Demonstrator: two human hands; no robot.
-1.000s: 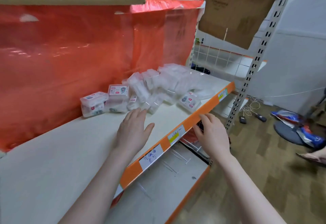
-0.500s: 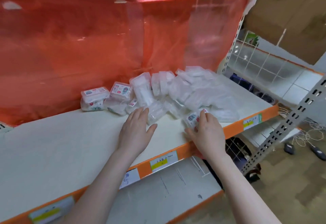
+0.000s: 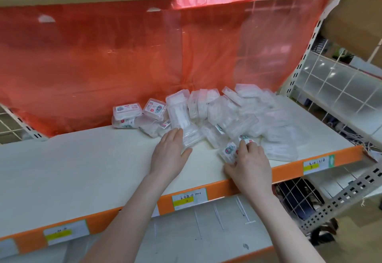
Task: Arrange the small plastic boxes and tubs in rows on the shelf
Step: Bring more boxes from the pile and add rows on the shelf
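boxes: loose heap of small plastic boxes (image 3: 227,113) at the shelf (image 3: 82,165) rear right, none in rows | handling: likely light, stiff, slick; take by short sides | left hand (image 3: 168,154) flat, fingertips touching heap | right hand (image 3: 251,163) pinches labelled box (image 3: 228,151) near front edge | obstacle: red plastic sheet (image 3: 124,60) behind heap

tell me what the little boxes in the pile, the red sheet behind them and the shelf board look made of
Small boxes: clear, slightly frosted hard plastic; their white contents show through.
Red sheet: thin, glossy plastic film, see-through, with creases and glare.
Shelf board: smooth matte off-white surface, possibly painted metal or laminate; the look leaves it open.
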